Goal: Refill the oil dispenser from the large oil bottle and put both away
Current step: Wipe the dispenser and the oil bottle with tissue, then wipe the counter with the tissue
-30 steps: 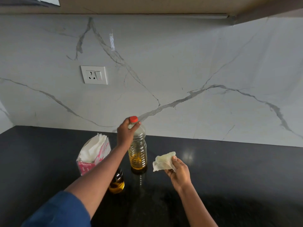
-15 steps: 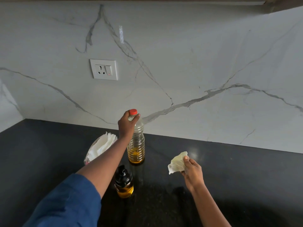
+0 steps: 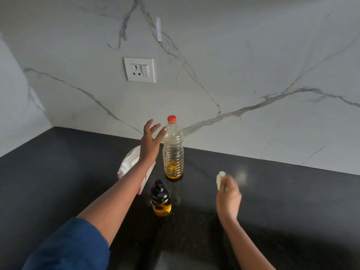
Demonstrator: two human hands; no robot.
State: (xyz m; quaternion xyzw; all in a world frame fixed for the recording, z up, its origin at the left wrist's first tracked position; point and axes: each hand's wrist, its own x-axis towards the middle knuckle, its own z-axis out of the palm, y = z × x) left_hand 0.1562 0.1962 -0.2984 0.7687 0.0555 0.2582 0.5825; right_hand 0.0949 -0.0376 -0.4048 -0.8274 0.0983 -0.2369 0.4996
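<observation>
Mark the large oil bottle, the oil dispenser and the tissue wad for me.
large oil bottle (image 3: 173, 151): head view, ribbed clear body above the oil.
oil dispenser (image 3: 160, 194): head view, black top.
tissue wad (image 3: 220, 180): head view, pale end sticking out of the right hand (image 3: 228, 197).

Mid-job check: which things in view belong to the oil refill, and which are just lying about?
Job: large oil bottle, red cap on; oil dispenser, black top on.
Lying about: tissue pack; crumpled tissue gripped in the right hand; wall socket.
</observation>
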